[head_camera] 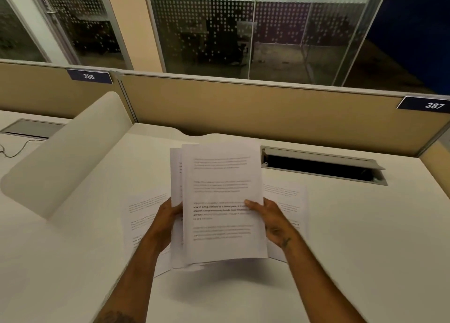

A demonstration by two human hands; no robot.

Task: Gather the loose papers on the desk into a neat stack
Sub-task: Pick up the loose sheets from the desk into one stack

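Right, I've got both hands on the bundle: left hand [168, 221] clamped on the left edge of the held papers [222, 200], right hand [266, 219] pinching the right edge, thumb on the front sheet. The bundle is up off the desk [341, 249], raised between the hands and roughly upright, facing me.

Risks as I read them: the sheets aren't squared. At least one page sticks out left behind the front one, so a loose grip could let a back sheet slide out and drop. The bottom edge looks blurred, so I can't tell how even it is. Tapping it down crooked would fan the pages further.

Still flat on the desk: a left sheet [146, 215] under my left forearm and a right sheet [289, 200] just behind my right hand, both partly hidden by the bundle. I could miss or crease them when lowering the stack. The cable slot [321, 169] sits near, beyond the right sheet.
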